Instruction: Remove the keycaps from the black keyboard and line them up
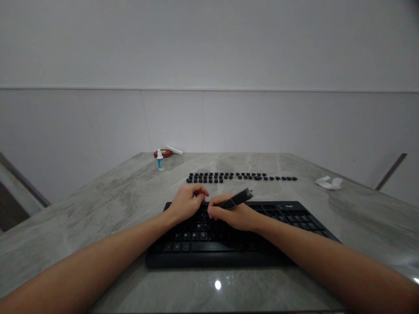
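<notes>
A black keyboard (170, 260) lies in front of me, with some keycaps off its upper left part. My left hand (187, 203) rests over its upper left edge, fingers loosely curled and a little apart, with nothing visible in them. Just to the right, my right hand (234, 213) is closed around a dark pen-like tool (240, 196). The tool's metal-looking back end points up and right. Its front end is hidden by my fingers, and a thin wire-like line shows just left of them over the keys.
Behind the keyboard stand rows of loose black keycaps (209, 177). A small spray bottle (160, 160) is at the back left, near a reddish-brown round object (163, 153) and a white flat piece (174, 150). Crumpled white tissue (329, 182) lies at right on the marbled table (131, 218).
</notes>
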`<state>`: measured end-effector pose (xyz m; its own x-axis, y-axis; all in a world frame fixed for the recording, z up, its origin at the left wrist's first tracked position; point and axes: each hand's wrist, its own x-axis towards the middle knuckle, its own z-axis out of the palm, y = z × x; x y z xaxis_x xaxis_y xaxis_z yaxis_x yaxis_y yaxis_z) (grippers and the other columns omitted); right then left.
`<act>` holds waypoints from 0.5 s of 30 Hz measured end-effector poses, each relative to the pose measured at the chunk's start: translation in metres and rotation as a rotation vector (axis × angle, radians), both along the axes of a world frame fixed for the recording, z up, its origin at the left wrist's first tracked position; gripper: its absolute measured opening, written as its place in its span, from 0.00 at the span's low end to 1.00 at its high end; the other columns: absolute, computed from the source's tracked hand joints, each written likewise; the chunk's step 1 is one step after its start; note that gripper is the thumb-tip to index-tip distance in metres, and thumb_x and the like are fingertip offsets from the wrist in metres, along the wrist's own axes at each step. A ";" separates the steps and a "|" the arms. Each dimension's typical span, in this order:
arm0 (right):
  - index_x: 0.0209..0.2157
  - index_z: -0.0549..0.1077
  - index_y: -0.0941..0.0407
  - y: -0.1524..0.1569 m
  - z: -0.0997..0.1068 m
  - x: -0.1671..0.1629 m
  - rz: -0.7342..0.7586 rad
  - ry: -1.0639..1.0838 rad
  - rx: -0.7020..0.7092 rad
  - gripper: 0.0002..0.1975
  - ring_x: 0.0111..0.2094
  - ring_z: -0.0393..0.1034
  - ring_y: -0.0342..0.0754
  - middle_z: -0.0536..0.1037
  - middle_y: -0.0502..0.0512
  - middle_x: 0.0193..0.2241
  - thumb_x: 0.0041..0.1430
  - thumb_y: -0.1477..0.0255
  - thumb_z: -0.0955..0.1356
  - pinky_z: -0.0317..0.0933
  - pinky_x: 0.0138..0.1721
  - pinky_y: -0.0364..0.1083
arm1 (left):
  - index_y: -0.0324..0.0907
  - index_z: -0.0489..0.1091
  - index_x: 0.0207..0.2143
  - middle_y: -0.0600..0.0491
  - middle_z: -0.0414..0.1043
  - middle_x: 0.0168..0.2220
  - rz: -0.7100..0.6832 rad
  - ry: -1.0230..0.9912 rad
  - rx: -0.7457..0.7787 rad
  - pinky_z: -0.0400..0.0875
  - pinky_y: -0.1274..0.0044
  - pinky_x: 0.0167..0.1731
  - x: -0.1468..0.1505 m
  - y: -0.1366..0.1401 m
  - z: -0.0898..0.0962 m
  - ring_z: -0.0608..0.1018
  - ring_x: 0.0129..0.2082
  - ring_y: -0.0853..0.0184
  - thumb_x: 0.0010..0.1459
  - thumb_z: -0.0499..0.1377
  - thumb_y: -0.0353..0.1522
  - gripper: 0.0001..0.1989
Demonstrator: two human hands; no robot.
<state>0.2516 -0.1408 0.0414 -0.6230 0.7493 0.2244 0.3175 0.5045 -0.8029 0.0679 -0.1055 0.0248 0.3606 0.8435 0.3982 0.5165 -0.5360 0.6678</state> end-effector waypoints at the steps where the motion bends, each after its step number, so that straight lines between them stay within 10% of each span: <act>1: 0.25 0.72 0.60 0.000 0.000 0.000 -0.005 -0.006 0.026 0.09 0.26 0.62 0.40 0.70 0.48 0.22 0.56 0.74 0.64 0.56 0.29 0.40 | 0.39 0.75 0.31 0.55 0.75 0.27 -0.005 0.027 -0.007 0.67 0.78 0.34 0.000 0.002 -0.002 0.75 0.29 0.68 0.54 0.53 0.24 0.10; 15: 0.26 0.73 0.59 -0.004 0.000 -0.002 -0.007 0.005 0.064 0.07 0.27 0.64 0.40 0.72 0.47 0.24 0.56 0.74 0.65 0.57 0.30 0.40 | 0.39 0.75 0.38 0.49 0.73 0.36 -0.128 0.433 0.112 0.68 0.74 0.40 0.000 0.001 -0.003 0.74 0.38 0.64 0.63 0.51 0.28 0.12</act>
